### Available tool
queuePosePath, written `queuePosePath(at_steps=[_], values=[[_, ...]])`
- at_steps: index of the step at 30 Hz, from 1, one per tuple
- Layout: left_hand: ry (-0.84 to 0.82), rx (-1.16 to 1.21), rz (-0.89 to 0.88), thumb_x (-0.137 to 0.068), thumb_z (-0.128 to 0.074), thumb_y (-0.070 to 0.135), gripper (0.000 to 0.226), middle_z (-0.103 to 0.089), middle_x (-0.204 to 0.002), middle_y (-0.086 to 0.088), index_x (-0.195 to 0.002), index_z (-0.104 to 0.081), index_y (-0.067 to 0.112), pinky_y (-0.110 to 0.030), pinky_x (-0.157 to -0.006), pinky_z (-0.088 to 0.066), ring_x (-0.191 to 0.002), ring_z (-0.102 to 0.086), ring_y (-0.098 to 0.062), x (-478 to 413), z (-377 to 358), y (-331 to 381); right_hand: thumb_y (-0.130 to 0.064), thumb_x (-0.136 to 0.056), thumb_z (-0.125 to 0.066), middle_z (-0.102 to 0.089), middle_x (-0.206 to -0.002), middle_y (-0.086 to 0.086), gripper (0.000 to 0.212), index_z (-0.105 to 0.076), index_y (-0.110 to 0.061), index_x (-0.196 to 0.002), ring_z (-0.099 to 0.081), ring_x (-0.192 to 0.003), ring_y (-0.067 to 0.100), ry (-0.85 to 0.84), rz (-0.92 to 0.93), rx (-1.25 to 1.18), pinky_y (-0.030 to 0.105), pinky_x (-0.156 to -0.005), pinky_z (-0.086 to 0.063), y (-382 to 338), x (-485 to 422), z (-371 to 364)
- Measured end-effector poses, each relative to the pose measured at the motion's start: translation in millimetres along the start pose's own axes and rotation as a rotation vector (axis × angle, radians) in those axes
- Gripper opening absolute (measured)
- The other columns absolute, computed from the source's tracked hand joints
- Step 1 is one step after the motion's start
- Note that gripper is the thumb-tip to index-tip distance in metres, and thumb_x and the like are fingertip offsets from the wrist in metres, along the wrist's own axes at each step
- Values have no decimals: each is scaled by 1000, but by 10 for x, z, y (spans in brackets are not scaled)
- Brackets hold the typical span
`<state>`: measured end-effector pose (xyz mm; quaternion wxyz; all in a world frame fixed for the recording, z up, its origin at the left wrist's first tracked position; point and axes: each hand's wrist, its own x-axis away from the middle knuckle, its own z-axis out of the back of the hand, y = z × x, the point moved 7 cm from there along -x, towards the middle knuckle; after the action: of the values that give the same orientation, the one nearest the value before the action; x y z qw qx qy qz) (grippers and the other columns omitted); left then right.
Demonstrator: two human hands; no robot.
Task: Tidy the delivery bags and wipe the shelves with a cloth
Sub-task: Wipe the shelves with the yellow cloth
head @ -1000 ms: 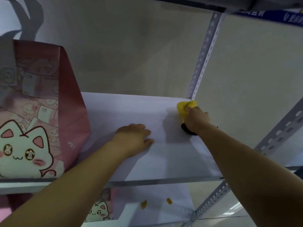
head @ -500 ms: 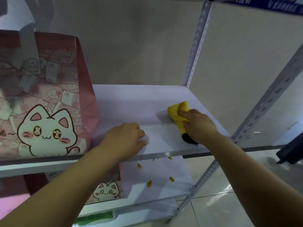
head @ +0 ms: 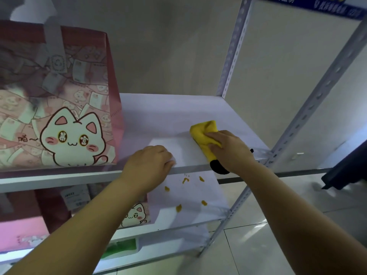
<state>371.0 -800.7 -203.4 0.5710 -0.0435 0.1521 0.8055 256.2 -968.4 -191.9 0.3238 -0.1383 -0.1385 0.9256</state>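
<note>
Drawn forward, right hand (head: 228, 150) grips cloth (head: 201, 132) (left hand (head: 149, 165) rests on shelf (head: 168, 116)).

A plain, pale grey wall (head: 168, 46) fills the back. To the right of it the wall looks lighter and a bit more cream. A metal shelf rack (head: 49, 180) stands against the wall. Its back post (head: 234, 50) is pale and has rows of small holes. Its front post (head: 317, 84) is grey, has holes too, and leans across the view. Up in the top right corner is a blue strip (head: 337, 8) with white letters, too blurry to read. The floor (head: 258, 251) has big, pale, shiny tiles with thin dark lines between them. Light shines softly off them. At the right edge sits a dark thing (head: 347, 169), maybe part of some furniture.
</note>
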Motion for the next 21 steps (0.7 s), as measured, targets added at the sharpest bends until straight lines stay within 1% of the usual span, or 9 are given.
queuePosePath(at_steps=[2, 4, 7, 10, 12, 14, 16, 18, 21], values=[[33, 13, 29, -93, -44, 36, 23, -59, -100, 4, -96, -65, 26, -33, -70, -45, -94, -54, -20, 50, 71, 1, -31, -95, -43, -47, -133, 3, 39, -46, -33, -134, -47, -112, 33, 9, -22, 67, 40, -90, -42, 47, -70, 36], [57, 16, 63, -91, -46, 37, 21, -58, -94, 5, -91, -64, 27, -34, -68, -47, -90, -54, -19, 106, 131, 11, -31, -96, -40, -47, -132, 6, 39, -44, -31, -135, -46, -111, 35, -12, -53, 135, 42, -90, -43, 86, -139, 60], [70, 16, 136, -90, -49, 38, 21, -59, -101, 5, -99, -65, 29, -35, -75, -48, -96, -54, -19, 169, 201, 19, -34, -95, -38, -46, -130, 8, 40, -42, -33, -135, -43, -112, 35, -77, -98, 230, 44, -92, -38, 51, -190, 82], [105, 45, 176, -90, -50, 39, 23, -60, -107, 7, -105, -64, 28, -34, -79, -47, -101, -54, -18, 233, 295, 53, -34, -91, -40, -45, -126, 8, 34, -49, -29, -123, -38, -113, 35, -54, -65, 315, 46, -89, -34, -183, -120, 139], [171, 80, 188, -89, -53, 38, 23, -62, -108, 7, -104, -66, 25, -34, -78, -48, -101, -56, -18, 319, 408, 94, -34, -89, -44, -47, -125, 6, 28, -54, -26, -114, -38, -115, 34, 41, 25, 258, 48, -91, -34, -410, -30, 218], [248, 99, 203, -87, -57, 37, 25, -63, -109, 7, -107, -67, 23, -33, -77, -49, -100, -58, -17, 446, 550, 127, -38, -90, -47, -49, -129, -1, 29, -57, -29, -116, -38, -120, 30, 126, 100, 141, 47, -94, -34, -625, 77, 306], [325, 104, 213, -86, -60, 37, 25, -65, -106, 7, -105, -68, 23, -32, -75, -49, -96, -60, -16, 607, 700, 145, -42, -91, -48, -53, -128, -5, 32, -57, -31, -119, -42, -119, 26, 175, 185, 57, 45, -95, -32, -851, 188, 351], [368, 114, 226, -86, -61, 36, 23, -67, -101, 7, -101, -69, 22, -34, -73, -50, -90, -61, -16, 783, 843, 125, -41, -91, -50, -58, -123, -5, 30, -60, -29, -116, -50, -113, 24, 202, 295, -45, 41, -94, -37, -1098, 306, 350], [423, 93, 255, -84, -64, 30, 17, -68, -92, 6, -95, -71, 19, -31, -68, -50, -82, -62, -15, 1056, 1064, 23, -38, -90, -54, -62, -117, -6, 27, -64, -25, -111, -55, -106, 18, 159, 381, -268, 36, -90, -46, -1409, 428, 267]])
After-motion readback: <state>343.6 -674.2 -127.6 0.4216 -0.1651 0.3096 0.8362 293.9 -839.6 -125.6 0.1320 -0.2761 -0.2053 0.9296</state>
